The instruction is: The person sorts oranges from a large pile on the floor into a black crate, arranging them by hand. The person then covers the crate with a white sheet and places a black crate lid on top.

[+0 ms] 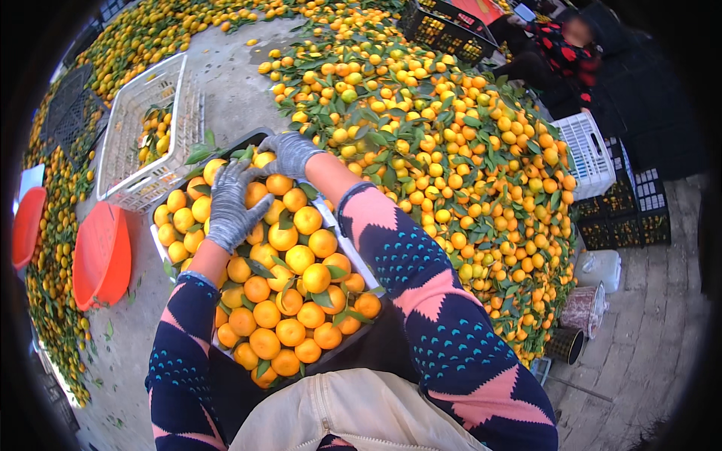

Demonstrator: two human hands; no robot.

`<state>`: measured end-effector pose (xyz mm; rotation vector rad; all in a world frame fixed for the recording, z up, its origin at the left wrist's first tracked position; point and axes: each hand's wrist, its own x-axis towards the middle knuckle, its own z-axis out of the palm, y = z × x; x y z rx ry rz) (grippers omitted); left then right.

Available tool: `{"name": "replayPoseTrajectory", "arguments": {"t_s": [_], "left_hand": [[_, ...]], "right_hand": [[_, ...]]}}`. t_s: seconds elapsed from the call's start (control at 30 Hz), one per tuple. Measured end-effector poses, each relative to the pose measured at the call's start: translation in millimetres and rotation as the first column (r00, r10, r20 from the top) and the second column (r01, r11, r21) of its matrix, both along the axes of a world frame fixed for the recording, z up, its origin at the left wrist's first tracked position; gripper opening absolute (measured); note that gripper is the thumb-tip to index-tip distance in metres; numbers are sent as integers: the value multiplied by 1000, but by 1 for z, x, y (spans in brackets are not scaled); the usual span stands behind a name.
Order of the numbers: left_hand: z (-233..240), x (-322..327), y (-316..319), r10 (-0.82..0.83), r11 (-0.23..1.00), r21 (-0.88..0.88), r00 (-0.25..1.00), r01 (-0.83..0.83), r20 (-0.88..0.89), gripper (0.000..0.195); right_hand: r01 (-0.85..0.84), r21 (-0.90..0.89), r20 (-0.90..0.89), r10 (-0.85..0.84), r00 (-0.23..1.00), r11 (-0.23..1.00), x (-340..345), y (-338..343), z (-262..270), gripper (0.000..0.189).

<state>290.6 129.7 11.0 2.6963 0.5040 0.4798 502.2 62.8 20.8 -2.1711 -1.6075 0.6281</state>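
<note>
Mandarin oranges [300, 259] with green leaves fill a crate [351, 253] with a white lining edge in front of me, heaped to its rim. My left hand [233, 203], in a grey knit glove, rests on the fruit at the crate's upper left, fingers spread and thumb out to the right. At the crate's far edge, my right hand [289, 156], gloved alike, lies over the fruit with its fingers bent down. Whether its fingertips grip an orange cannot be told, as they are partly hidden.
A white plastic crate [186, 107] with some mandarins stands at upper left, near orange-red plastic basins [101, 256]. A large pile of leafy mandarins [428, 163] spreads on the right. Beyond it are a person [567, 51], a white basket [584, 155], black crates [626, 225] and buckets [584, 310].
</note>
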Motion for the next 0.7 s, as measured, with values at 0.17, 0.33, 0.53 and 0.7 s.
{"name": "replayPoseTrajectory", "arguments": {"t_s": [0.17, 0.33, 0.53, 0.7], "left_hand": [[-6, 30, 4, 1, 992, 125, 999, 4, -34, 78], [-16, 30, 4, 7, 982, 189, 996, 10, -88, 73], [-21, 27, 8, -37, 970, 237, 998, 47, -49, 71], [-18, 28, 5, -32, 981, 189, 998, 42, -57, 69]], "right_hand": [[16, -119, 27, -13, 1000, 993, -2, 2, 14, 62], [59, 164, -218, -22, 976, 985, 5, -31, 0, 72], [626, 215, -250, -577, 777, 750, 117, -201, -60, 38], [878, -86, 254, -842, 477, 471, 213, -321, -84, 41]]}}
